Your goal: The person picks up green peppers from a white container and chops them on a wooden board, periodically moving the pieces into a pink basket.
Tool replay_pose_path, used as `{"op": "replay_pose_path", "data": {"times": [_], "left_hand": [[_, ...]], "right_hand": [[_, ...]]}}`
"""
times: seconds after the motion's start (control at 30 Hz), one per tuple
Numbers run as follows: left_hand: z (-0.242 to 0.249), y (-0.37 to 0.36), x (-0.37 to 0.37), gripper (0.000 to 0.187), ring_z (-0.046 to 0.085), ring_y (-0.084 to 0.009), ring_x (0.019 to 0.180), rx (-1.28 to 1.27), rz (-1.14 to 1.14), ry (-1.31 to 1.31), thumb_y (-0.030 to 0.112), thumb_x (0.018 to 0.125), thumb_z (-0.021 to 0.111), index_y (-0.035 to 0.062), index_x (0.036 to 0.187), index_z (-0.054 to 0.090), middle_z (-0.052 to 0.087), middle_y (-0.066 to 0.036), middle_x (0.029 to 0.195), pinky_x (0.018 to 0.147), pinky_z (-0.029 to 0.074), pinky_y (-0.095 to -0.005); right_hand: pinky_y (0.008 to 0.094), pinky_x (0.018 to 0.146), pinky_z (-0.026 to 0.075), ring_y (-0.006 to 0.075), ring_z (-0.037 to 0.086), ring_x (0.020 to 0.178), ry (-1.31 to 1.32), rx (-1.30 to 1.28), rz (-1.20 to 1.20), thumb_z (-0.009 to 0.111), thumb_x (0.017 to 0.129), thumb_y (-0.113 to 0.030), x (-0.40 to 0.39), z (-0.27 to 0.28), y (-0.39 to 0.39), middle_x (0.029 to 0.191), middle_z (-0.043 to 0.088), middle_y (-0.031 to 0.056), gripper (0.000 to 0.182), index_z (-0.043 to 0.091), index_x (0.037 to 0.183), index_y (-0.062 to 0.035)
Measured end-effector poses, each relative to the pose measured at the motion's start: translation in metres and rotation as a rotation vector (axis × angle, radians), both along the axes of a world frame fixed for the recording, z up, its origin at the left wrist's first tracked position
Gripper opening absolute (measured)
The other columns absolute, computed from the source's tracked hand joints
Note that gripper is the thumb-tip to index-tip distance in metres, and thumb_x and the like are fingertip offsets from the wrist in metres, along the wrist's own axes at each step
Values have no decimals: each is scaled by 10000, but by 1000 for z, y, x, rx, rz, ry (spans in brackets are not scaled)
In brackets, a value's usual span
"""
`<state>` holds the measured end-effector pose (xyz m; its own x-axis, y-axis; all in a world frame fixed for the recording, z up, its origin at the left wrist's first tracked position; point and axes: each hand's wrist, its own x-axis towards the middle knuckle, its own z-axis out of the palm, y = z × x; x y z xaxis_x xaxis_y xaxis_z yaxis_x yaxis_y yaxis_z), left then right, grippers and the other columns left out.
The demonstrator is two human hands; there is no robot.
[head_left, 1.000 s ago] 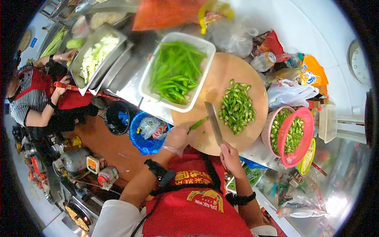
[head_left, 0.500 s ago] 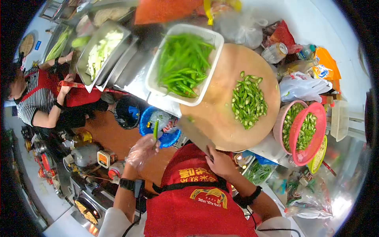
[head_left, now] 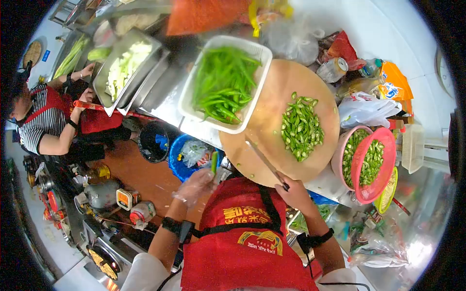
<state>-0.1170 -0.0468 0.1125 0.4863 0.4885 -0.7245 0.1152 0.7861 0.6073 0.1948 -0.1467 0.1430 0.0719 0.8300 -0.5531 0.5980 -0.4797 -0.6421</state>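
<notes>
Both hands closed — left (head_left: 195, 184) on pepper (head_left: 214, 161), right (head_left: 291, 191) on knife (head_left: 264, 160).

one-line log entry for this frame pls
left hand: holds green chili off board | right hand: grips knife, blade on cutting board | sliced chili pile on board

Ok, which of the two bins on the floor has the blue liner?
The bin nearer the person's left hand, below the white tray; the black bin beside it is dark.
</notes>
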Motion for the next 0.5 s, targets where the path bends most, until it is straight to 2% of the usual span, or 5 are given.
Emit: {"op": "replay_pose_path", "data": {"times": [0.13, 0.2, 0.27, 0.47, 0.5], "left_hand": [[-17, 1, 37, 315, 542, -122, 711, 72, -259, 66, 256, 945, 466, 45, 1172, 524, 578, -29, 840, 643, 483, -270], [-20, -3, 66, 344, 603, -215, 778, 205, -473, 140, 202, 926, 467, 82, 1247, 494, 624, -104, 926, 693, 514, -338], [-18, -11, 91, 403, 636, -313, 762, 833, -749, 149, 150, 904, 449, 138, 1306, 433, 627, -194, 914, 647, 517, -415], [-15, 4, 89, 428, 640, -366, 778, 559, -714, 611, 158, 886, 444, 118, 1312, 422, 625, -236, 918, 663, 515, -453], [-39, 2, 64, 386, 646, -346, 749, 715, -626, 690, 154, 886, 443, 94, 1267, 462, 628, -234, 892, 622, 516, -439]], "right_hand": [[329, 592, 468, 204, 565, 561, 52, -42, -138, 613, 821, -230, 13, -6, -18, 648, 586, 149, 450, 540, 1225, -48], [300, 562, 441, 153, 513, 553, 85, -22, -204, 616, 822, -232, 15, -14, -26, 619, 546, 101, 455, 539, 1224, -34], [272, 533, 413, 102, 460, 546, 125, 5, -259, 619, 823, -233, 16, -21, -30, 590, 507, 54, 461, 538, 1223, -21], [244, 485, 376, 54, 420, 525, 259, -48, -459, 608, 846, -209, 18, -22, -34, 567, 462, -31, 441, 534, 1241, -28], [238, 472, 369, 51, 419, 512, 295, -64, -494, 600, 856, -206, 17, -21, -35, 567, 464, -35, 430, 533, 1243, -31]]}}
